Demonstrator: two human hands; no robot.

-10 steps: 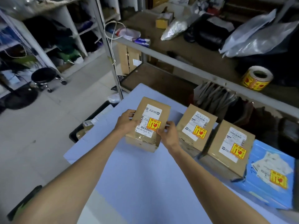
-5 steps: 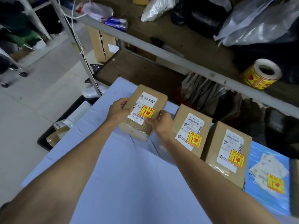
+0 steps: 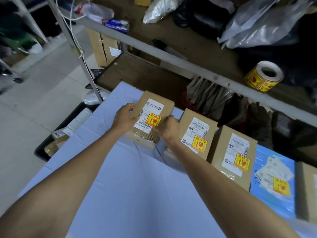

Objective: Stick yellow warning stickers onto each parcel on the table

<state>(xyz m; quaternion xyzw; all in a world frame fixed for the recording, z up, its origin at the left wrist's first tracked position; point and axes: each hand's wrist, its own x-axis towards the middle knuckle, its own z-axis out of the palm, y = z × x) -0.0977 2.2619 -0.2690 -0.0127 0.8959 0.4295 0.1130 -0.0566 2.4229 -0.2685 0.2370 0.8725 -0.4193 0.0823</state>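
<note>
A brown cardboard parcel (image 3: pixel 164 103) with a white label and a yellow warning sticker (image 3: pixel 153 119) is held at the far left of the pale blue table (image 3: pixel 137 194). My left hand (image 3: pixel 123 117) grips its left side and my right hand (image 3: pixel 169 129) grips its near right corner. To its right stand two more brown parcels, one in the middle (image 3: pixel 188 121) and one further right (image 3: pixel 224 140), and a blue mailer bag (image 3: pixel 274 189), each bearing a yellow sticker. The sticker roll (image 3: pixel 263 76) lies on the shelf behind.
A metal shelf rail (image 3: pixel 171 56) runs across behind the table, with plastic bags (image 3: pixel 257 24) on the shelf. Folded brown envelopes (image 3: pixel 209 98) are stacked under it. A black crate (image 3: pixel 51 143) of items sits on the floor left of the table. Another brown parcel (image 3: pixel 308 191) sits at the right edge.
Both hands carried the parcel farther from me across the table. The camera view tilted down and toward the shelf. The grip on the parcel stayed the same.
</note>
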